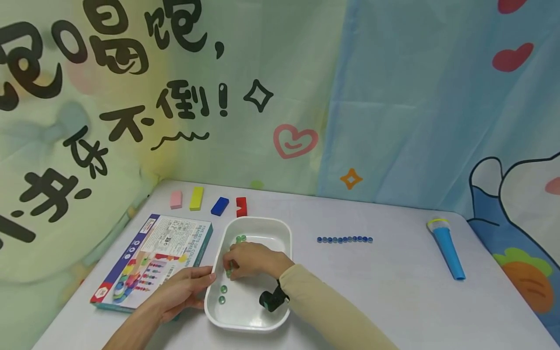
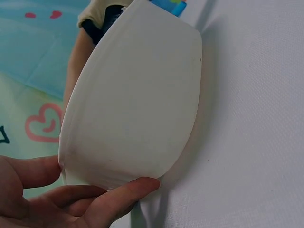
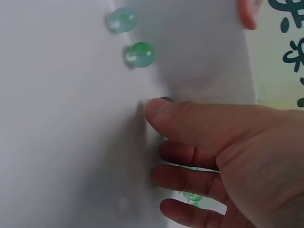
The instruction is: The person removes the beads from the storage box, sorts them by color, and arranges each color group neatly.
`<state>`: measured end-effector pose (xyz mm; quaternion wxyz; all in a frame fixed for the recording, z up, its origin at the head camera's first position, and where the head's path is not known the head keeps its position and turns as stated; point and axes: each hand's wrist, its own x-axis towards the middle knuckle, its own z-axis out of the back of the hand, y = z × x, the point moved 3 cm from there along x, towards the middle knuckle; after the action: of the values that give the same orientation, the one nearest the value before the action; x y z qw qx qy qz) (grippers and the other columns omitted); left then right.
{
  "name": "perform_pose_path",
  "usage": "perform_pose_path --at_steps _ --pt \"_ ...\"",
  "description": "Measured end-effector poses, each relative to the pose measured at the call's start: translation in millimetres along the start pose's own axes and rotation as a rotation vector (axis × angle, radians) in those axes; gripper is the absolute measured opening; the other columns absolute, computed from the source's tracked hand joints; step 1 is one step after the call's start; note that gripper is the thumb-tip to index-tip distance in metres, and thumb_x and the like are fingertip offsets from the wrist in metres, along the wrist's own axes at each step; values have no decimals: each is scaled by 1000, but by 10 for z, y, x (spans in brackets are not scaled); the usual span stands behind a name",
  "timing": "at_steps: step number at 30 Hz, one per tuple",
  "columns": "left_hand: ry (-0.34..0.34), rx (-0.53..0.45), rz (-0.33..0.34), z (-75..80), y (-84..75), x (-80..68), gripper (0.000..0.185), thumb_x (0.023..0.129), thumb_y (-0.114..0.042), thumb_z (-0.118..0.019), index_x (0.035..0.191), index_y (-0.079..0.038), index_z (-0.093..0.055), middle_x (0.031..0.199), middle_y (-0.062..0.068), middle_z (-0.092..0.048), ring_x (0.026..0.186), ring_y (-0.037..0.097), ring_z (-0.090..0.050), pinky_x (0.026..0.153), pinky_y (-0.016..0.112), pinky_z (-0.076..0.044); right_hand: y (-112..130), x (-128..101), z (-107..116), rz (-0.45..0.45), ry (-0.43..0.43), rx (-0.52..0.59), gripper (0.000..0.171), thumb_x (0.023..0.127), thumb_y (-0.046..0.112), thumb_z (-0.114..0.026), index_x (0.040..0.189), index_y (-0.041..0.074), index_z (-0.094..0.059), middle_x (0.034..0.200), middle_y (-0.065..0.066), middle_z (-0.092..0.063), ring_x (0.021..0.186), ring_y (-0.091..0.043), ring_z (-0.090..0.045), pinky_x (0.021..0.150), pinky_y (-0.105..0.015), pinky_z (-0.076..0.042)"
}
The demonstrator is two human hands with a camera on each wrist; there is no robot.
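Note:
A white tray (image 1: 262,322) stands before me, with several green glass marbles (image 1: 222,300) along its left wall. My left hand (image 1: 185,290) grips that left side; in the left wrist view its thumb is at the rim and its fingers press the lower wall (image 2: 128,95). Inside the tray is my right hand (image 1: 251,260), its fingers curled at the left wall. Between thumb and forefinger of the right hand (image 3: 199,147) a bit of a green marble (image 3: 165,139) shows, mostly hidden. Two marbles (image 3: 139,54) lie apart from that hand, and others are partly behind its fingers.
A boxed toy set (image 1: 162,257) lies left of the tray. Behind are pink (image 1: 176,200), yellow (image 1: 196,199), blue (image 1: 219,206) and red blocks (image 1: 241,207). Blue marbles (image 1: 344,239) form a row to the right, and a blue toy microphone (image 1: 448,250) lies farther right.

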<state>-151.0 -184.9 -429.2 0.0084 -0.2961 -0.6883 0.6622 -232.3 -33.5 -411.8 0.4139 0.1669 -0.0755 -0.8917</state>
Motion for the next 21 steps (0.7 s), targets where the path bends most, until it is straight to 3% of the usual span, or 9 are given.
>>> perform_pose_path --at_steps 9,15,21 --pt "-14 4 2 0 8 18 64 101 -27 -50 146 12 -28 134 21 -56 106 19 -64 84 40 -58 -145 -258 411 54 -79 117 19 89 26 -71 106 18 -70 89 7 -60 81 -8 -52 70 -15 -44" --pt "-36 6 19 3 18 22 68 99 -30 -54 146 13 -27 136 22 -54 106 19 -64 84 40 -58 -486 -717 712 44 -224 204 18 89 24 -71 105 15 -69 92 4 -62 83 -10 -56 70 -18 -48" --pt "-49 14 26 12 22 9 69 99 -30 -54 146 12 -27 136 22 -54 105 19 -64 83 39 -58 -957 -1204 662 -3 -311 227 16 89 24 -71 102 16 -68 87 7 -62 78 -5 -53 67 -19 -50"
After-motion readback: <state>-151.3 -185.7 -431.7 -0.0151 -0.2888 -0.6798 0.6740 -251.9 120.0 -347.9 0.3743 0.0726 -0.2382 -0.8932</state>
